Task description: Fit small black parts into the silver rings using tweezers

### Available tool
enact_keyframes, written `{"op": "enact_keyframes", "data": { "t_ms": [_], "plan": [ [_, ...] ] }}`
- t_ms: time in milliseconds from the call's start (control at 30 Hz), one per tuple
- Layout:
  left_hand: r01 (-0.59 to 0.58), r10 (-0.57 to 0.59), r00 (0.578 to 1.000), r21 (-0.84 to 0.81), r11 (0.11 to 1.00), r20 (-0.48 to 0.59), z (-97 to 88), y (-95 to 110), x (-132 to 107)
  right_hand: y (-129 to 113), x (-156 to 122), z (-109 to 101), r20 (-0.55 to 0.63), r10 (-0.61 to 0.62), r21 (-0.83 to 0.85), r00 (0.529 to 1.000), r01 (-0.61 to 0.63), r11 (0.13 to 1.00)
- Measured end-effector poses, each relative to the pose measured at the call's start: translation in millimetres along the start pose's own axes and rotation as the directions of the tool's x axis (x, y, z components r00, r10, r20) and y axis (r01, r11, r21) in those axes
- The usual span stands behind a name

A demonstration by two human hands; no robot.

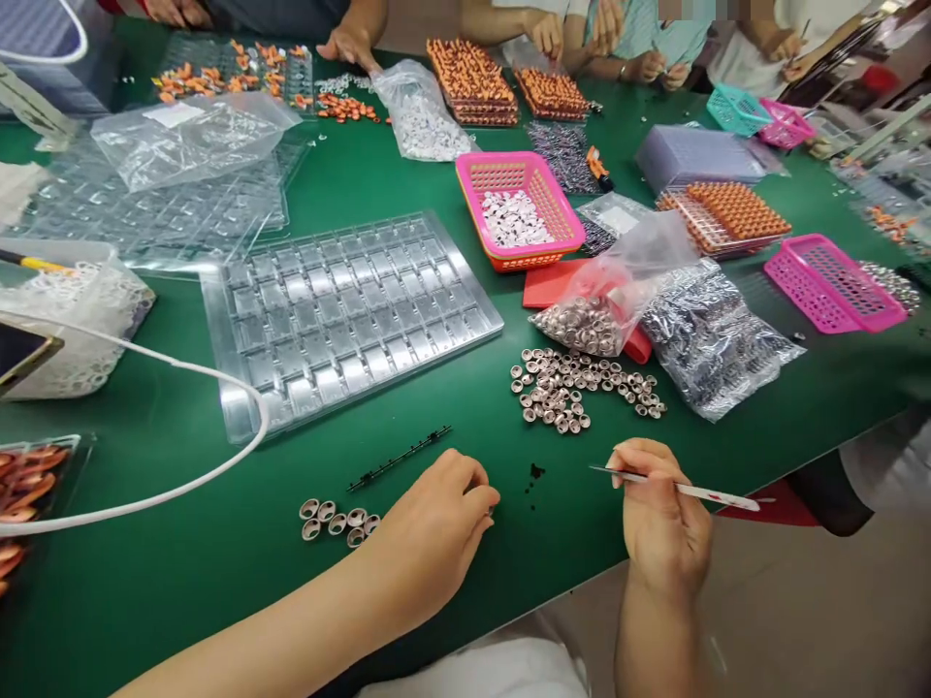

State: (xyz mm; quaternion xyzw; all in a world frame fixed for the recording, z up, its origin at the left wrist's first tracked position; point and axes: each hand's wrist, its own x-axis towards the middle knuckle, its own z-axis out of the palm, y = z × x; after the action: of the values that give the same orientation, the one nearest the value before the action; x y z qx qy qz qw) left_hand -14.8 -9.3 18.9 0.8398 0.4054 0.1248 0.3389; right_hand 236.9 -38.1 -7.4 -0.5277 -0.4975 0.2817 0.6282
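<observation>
My right hand is closed on white tweezers, whose tip points left over the green table. My left hand rests on the table with its fingers pinched together near its tips; what they hold is too small to see. Several small metal caps lie just left of that hand, and a thin black strip lies above it. A loose pile of metal caps sits ahead of my right hand. A clear plastic tray with several pockets lies ahead of my left hand.
A pink basket of white parts, bags of metal parts, another pink basket and trays of orange parts lie to the right. A white cable curves at left. Other people's hands work along the far edge.
</observation>
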Motion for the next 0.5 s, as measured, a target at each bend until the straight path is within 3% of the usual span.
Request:
{"op": "enact_keyframes", "data": {
  "t_ms": [133, 300, 500],
  "plan": [
    [0.018, -0.037, 0.996, 0.224, 0.974, 0.080, -9.4, 3, -4, -6, 7, -11, -0.024, -0.004, -0.141, 1.000, 0.000, 0.990],
    [0.006, -0.045, 0.991, 0.295, 0.956, 0.124, -20.5, 3, -6, -2, 8, -17, -0.055, -0.014, -0.217, 0.998, 0.002, 0.976],
    [0.028, -0.071, 0.985, 0.266, 0.964, 0.154, -29.2, 0, -4, 14, 5, -19, -0.017, 0.093, -0.084, 0.996, -0.094, 0.992]
  ]
}}
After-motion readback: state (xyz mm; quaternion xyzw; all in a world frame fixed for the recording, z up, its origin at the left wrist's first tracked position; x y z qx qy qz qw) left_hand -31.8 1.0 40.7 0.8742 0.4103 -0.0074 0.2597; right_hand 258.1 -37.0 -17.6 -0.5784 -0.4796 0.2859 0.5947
